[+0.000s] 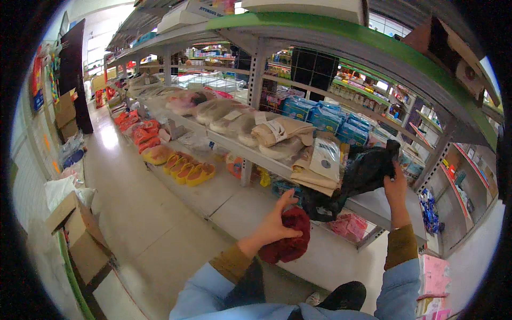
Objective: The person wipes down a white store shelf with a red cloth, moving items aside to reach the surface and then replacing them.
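Observation:
My left hand (269,231) grips a dark red, plush-looking bundle (295,236), thumb across its upper face and fingers behind it. The bundle is held in front of the shelf, above the low bottom deck. Further right, my right hand (396,194) pinches the upper end of a black plastic bag (366,166). That bag lies along the middle shelf and droops over its front edge; its contents are hidden. Beside it rest folded beige textiles (314,176) with a clear-wrapped beige package (325,156) on top.
Wrapped pale slippers (228,116) line the middle shelf. Yellow sandals (188,168) and orange-red packages (145,134) sit on the bottom deck, with a pink package (349,226) below the bag. A green-edged upper shelf (312,28) overhangs. Opened cardboard boxes (82,240) stand across the aisle.

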Demonstrator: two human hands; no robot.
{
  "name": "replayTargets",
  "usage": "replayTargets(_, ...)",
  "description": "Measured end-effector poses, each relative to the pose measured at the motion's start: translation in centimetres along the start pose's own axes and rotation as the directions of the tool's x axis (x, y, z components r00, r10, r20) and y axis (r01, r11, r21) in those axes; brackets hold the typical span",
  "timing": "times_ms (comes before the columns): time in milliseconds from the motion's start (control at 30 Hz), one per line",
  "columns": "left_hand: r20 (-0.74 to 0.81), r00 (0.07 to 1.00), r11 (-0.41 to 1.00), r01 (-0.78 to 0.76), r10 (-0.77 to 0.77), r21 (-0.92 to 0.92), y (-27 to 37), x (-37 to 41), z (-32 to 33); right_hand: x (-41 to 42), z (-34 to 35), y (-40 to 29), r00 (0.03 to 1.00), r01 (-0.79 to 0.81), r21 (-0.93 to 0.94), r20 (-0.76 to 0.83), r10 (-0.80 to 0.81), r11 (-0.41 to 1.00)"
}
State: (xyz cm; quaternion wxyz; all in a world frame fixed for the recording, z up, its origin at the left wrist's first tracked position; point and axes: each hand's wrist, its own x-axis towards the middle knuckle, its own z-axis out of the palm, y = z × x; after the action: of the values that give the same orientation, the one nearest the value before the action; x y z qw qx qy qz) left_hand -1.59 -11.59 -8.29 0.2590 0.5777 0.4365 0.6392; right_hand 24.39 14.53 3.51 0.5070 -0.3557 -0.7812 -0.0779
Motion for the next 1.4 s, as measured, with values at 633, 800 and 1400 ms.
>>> replayTargets(633,0.103,0.994,0.489,-0.069,-0.042,0.870,6.8,8.9,-1.9,-2.8,-4.4,-7.6,0.967,0.236,0.177,0.052,-0.249,0.955)
replayTargets(800,0.127,0.989,0.494,-0.075,-0.072,0.866,5.5,9.9,-1.6,-3.6,-3.7,-8.7,0.929,0.248,0.222,0.221,-0.297,0.943)
replayTargets(1400,-0.155,0.986,0.868,0.019,0.067,0.496,0.9,11.2,-3.9,-1.2,4.0,-6.4,0.746,-0.663,0.744,0.648,0.152,0.083)
